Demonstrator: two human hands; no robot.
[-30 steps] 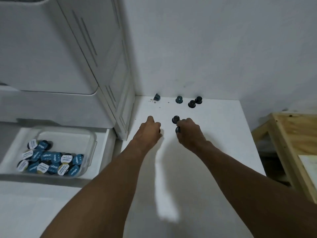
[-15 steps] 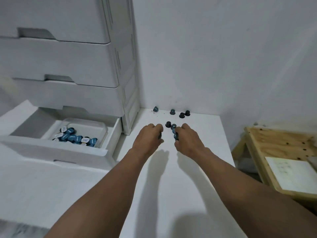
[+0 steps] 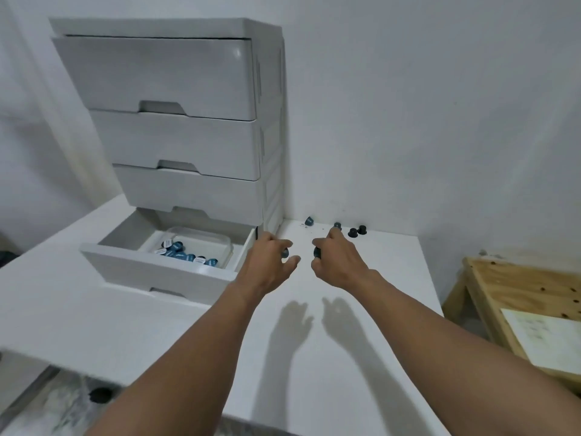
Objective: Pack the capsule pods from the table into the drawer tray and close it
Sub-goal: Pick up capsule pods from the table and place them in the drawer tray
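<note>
Head: left hand (image 3: 269,262) grips blue pod (image 3: 284,253), right hand (image 3: 339,262) dark pod (image 3: 317,252); axes unclear.

Barely peeking from the grip of the left hand (image 3: 270,262), a blue pod (image 3: 285,253); from that of the right hand (image 3: 338,262), a dark pod (image 3: 317,253). Count in either unclear. Tray pods (image 3: 176,247) partly behind the drawer front (image 3: 151,275); lid print too small to read.

By the wall at twelve o'clock sit two teal pods (image 3: 309,220) and two black pods (image 3: 352,232). My left hand (image 3: 270,262) grips a teal capsule (image 3: 284,253), my right hand (image 3: 338,262) a dark capsule (image 3: 317,252). At nine o'clock, the open drawer (image 3: 151,269) has a clear tray (image 3: 201,239) holding heaped blue pods (image 3: 185,254).
</note>
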